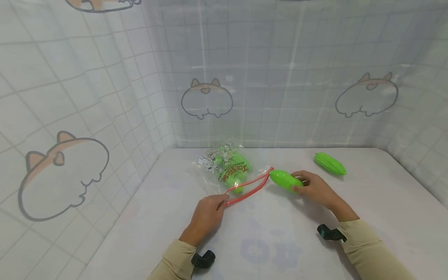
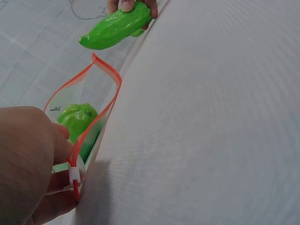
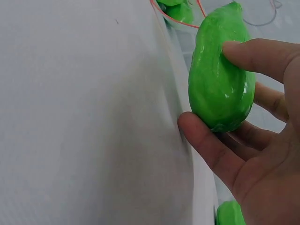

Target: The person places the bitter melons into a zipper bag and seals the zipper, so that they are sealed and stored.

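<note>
My left hand (image 1: 207, 216) pinches the near corner of a clear zip bag (image 1: 206, 177) by its red zip edge. In the left wrist view a white slider (image 2: 74, 175) sits at the fingers, and the bag's mouth gapes. Inside lie glossy green toy vegetables (image 2: 77, 121), partly hidden by printed plastic. My right hand (image 1: 315, 189) grips a long, pointed green toy vegetable (image 1: 284, 179) by its blunt end, thumb on one side and fingers on the other. Its tip points at the far corner of the bag's mouth, outside the bag.
Another ridged green toy vegetable (image 1: 330, 163) lies on the white tabletop (image 1: 168, 217) at the back right, beyond my right hand. Grid-patterned curtains (image 1: 266, 77) with cartoon animals enclose the table at the back and both sides.
</note>
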